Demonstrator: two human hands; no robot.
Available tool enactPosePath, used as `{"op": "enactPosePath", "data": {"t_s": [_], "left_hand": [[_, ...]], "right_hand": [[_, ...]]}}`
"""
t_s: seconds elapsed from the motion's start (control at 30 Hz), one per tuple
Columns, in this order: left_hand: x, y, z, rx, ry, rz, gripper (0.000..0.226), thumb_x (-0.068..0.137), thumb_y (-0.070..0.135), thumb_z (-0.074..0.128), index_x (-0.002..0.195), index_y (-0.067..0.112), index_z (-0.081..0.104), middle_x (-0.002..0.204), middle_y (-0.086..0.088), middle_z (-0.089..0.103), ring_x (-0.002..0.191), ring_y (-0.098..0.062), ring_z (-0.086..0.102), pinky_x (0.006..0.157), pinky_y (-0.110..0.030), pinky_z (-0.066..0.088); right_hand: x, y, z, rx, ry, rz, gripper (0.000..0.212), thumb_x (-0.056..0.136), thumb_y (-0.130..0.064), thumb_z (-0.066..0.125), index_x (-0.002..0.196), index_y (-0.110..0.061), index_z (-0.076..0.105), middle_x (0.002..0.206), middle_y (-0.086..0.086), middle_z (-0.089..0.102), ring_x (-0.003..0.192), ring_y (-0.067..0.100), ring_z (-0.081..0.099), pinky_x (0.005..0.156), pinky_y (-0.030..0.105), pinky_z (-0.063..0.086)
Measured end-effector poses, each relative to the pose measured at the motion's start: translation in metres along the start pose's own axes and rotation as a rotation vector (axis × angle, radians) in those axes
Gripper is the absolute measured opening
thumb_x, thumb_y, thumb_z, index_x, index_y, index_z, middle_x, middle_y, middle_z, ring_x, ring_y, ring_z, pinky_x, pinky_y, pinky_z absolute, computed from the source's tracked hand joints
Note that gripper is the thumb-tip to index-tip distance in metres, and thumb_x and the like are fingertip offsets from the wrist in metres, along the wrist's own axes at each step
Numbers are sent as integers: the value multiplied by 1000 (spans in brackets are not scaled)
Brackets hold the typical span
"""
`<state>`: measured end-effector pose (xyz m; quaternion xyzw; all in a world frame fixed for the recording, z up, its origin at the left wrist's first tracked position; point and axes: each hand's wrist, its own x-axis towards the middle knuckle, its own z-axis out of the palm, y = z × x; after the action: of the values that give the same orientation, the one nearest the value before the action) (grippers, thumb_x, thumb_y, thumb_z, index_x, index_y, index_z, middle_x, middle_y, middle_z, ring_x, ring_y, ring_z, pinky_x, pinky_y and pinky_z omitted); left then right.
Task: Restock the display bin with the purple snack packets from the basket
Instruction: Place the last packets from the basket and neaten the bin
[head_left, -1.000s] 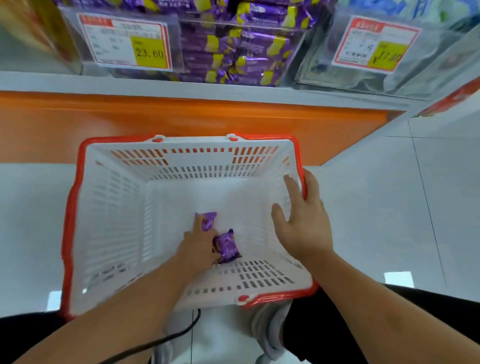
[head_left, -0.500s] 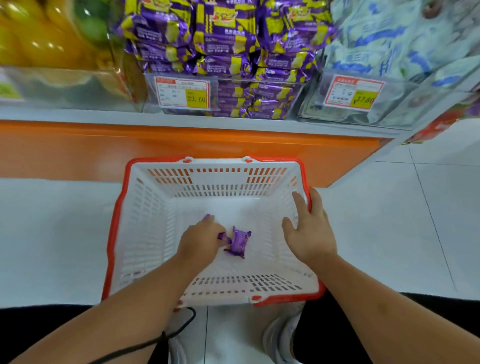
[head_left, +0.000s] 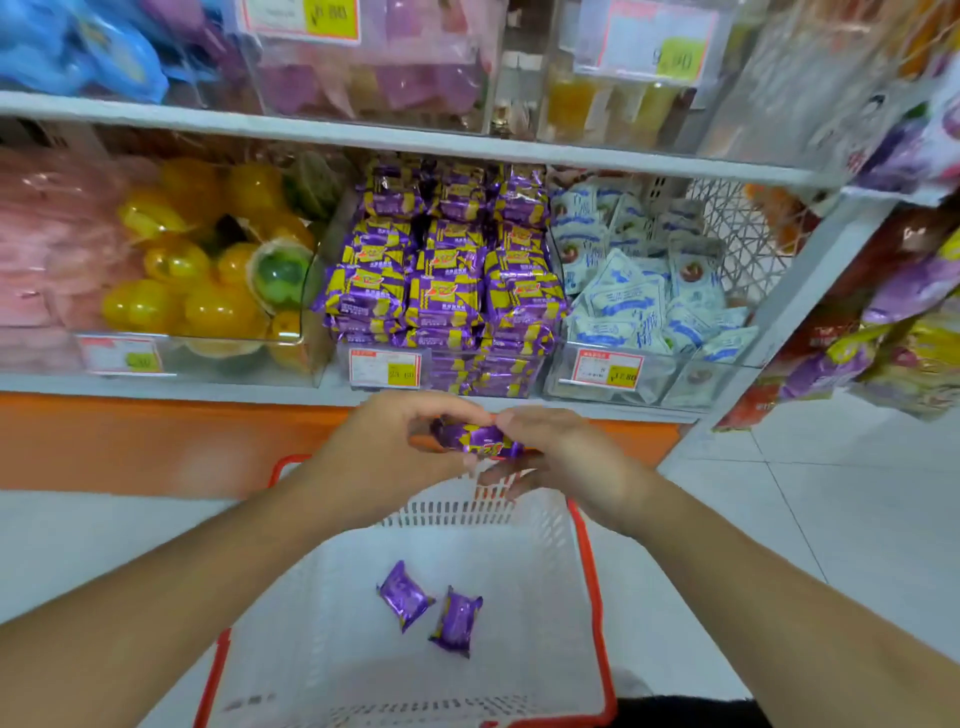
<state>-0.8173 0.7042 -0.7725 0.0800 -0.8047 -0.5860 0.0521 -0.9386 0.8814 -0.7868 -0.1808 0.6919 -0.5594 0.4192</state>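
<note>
Both my hands pinch one purple snack packet (head_left: 478, 439) between them, my left hand (head_left: 387, 441) curled on its left end and my right hand (head_left: 558, 454) on its right, above the far rim of the basket (head_left: 592, 561). Nearer me, two loose packets (head_left: 423, 610) lie side by side on the basket floor, purple and crinkled. My held one shows yellow print, blurred. Beyond it sits the display bin (head_left: 447, 291), stacked with matching purple-and-yellow packets behind a price tag (head_left: 384, 368) whose text I cannot read.
</note>
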Motion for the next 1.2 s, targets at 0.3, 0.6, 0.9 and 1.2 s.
{"op": "enactPosePath", "data": {"t_s": [0.3, 0.6, 0.9, 1.2], "left_hand": [[-3, 48, -40, -117, -24, 144, 66, 80, -16, 76, 130, 26, 65, 135, 8, 65, 126, -13, 63, 89, -32, 59], [17, 48, -52, 17, 161, -76, 43, 77, 46, 84, 117, 41, 69, 106, 18, 73, 97, -7, 74, 93, -47, 59], [29, 44, -43, -404, 332, -271, 35, 74, 30, 88, 104, 16, 76, 102, -16, 77, 90, -29, 77, 86, -47, 61], [34, 57, -23, -460, 403, -261, 75, 61, 38, 93, 122, 8, 60, 107, -15, 75, 83, -29, 78, 90, -47, 60]], "right_hand": [[-17, -68, 9, -28, 39, -384, 39, 82, -5, 82, 117, -17, 70, 90, -11, 71, 75, 17, 67, 68, 30, 55], [0, -88, 14, -159, -11, -457, 54, 88, 6, 76, 131, -25, 67, 117, 10, 67, 89, 20, 60, 87, 41, 57], [-3, -79, 28, -424, 225, -528, 52, 80, -33, 88, 120, -30, 55, 122, -5, 59, 110, 9, 62, 87, 21, 51], [1, -75, 14, -619, 359, -666, 42, 79, -24, 84, 110, -28, 56, 104, -10, 60, 95, 13, 60, 77, 25, 47]]}}
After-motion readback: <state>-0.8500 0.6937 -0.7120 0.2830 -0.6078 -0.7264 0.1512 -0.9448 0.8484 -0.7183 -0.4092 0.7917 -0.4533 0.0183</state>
